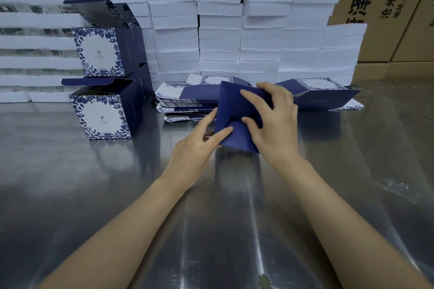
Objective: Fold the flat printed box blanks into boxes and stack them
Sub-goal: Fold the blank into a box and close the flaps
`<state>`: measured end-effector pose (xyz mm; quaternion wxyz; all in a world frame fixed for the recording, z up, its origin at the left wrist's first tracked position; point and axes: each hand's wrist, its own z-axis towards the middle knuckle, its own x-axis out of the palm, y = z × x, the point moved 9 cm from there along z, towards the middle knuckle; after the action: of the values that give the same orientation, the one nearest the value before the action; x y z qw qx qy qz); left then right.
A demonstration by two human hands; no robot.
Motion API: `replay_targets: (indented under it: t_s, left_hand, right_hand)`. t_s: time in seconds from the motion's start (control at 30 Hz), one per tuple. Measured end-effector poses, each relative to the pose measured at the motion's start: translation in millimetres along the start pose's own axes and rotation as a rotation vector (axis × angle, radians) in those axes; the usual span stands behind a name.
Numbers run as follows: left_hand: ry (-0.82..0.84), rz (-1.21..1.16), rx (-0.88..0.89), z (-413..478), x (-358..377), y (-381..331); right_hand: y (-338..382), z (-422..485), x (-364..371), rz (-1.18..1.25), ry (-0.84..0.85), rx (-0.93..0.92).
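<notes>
A dark blue box blank (231, 105), partly opened up, is held above the table at centre with its bottom flaps toward me. My left hand (197, 145) grips its left lower edge, thumb on a rounded flap. My right hand (274, 119) holds its right side, fingers pressing the flaps. Behind it lies a pile of flat printed blanks (180, 101), and one more flat blank (326, 95) lies to the right. Two folded boxes stand stacked at the left, the lower box (105, 112) and the upper box (103, 51), both with lids open.
The shiny metal table (223, 206) spreads toward me. White foam blocks (234, 30) are stacked in a wall behind the blanks. More foam wrapped in clear film (35, 42) stands at the far left. Brown cartons (387, 7) fill the background.
</notes>
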<state>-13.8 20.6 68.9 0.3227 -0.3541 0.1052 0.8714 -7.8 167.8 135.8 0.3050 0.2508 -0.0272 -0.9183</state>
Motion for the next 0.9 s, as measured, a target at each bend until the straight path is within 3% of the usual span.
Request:
replay_targets:
  t_s: [0.6, 0.73, 0.83, 0.9]
  left_hand:
    - [-0.012, 0.027, 0.007, 4.4, -9.6, -9.6]
    - [0.004, -0.167, -0.174, -0.4, -3.1, 7.8]
    - [0.118, -0.457, -0.39, -12.2, 14.9, 25.1]
    - [0.201, -0.487, -0.407, -15.2, 21.6, 22.7]
  right_hand:
    - [-7.3, -0.1, -0.2, 0.042, -0.01, -0.003]
    - [-32.0, 1.5, -11.5, 0.256, -0.119, 0.269]
    - [-54.7, -3.4, -2.8, 0.499, -0.072, 0.525]
    - [-57.4, -7.2, -3.5, 0.599, -0.094, 0.584]
